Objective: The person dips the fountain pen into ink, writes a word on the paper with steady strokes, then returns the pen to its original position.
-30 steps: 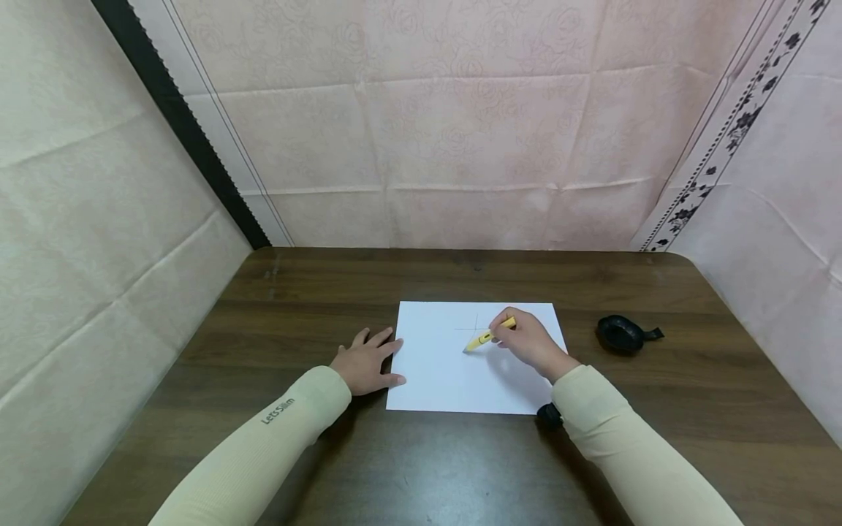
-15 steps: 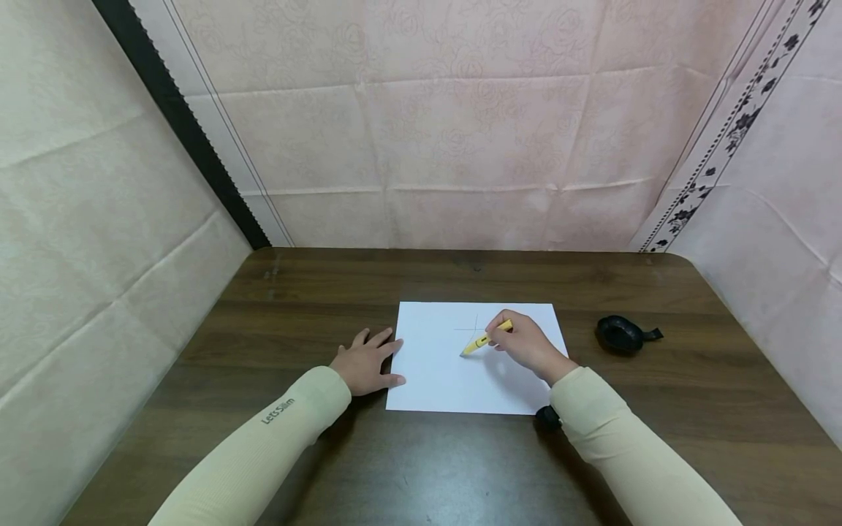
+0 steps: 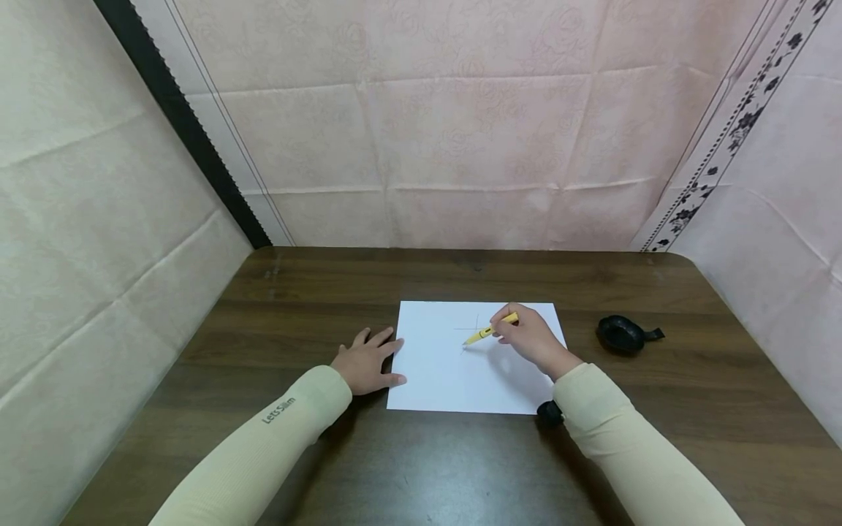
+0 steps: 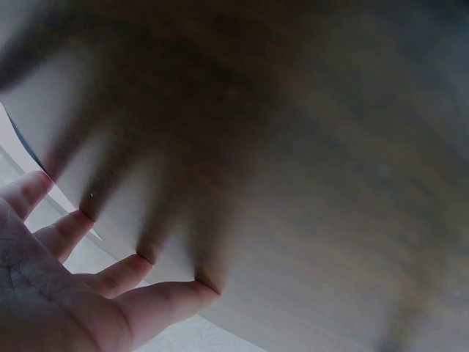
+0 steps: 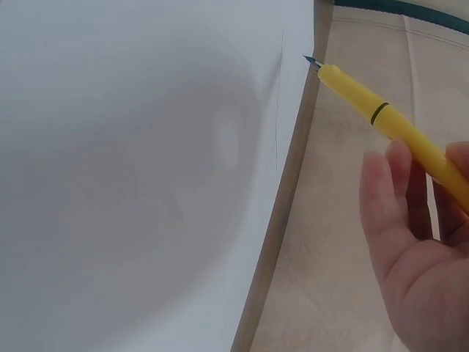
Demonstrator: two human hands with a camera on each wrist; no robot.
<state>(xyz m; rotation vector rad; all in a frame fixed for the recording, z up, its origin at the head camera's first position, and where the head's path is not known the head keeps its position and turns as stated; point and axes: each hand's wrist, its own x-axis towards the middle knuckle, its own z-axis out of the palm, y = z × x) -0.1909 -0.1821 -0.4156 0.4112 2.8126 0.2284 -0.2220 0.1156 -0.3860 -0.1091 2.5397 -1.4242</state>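
Observation:
A sheet of white paper [image 3: 434,383] lies on the brown wooden table, with thin crossed lines drawn near its top middle. My right hand [image 3: 526,337] pinches a yellow fountain pen [image 3: 490,332] between thumb and fingers, nib pointing left and down, close over the paper below the crossed lines. In the right wrist view the pen's bare metal nib [image 5: 312,63] shows against the sheet. My left hand [image 3: 362,365] rests flat at the left edge of the paper, fingers spread, thumb and a fingertip on the sheet. The left wrist view shows the fingertips pressing on the surface.
A small black pan-shaped dish [image 3: 621,334] with a short handle stands on the table [image 3: 316,292] right of the paper. A black object [image 3: 550,413] sits under my right wrist by the paper's lower right corner. Pale cloth hangs behind and at both sides.
My right hand and the pen shift slightly toward me and left, then back up, away from me. The left hand and the paper stay in place.

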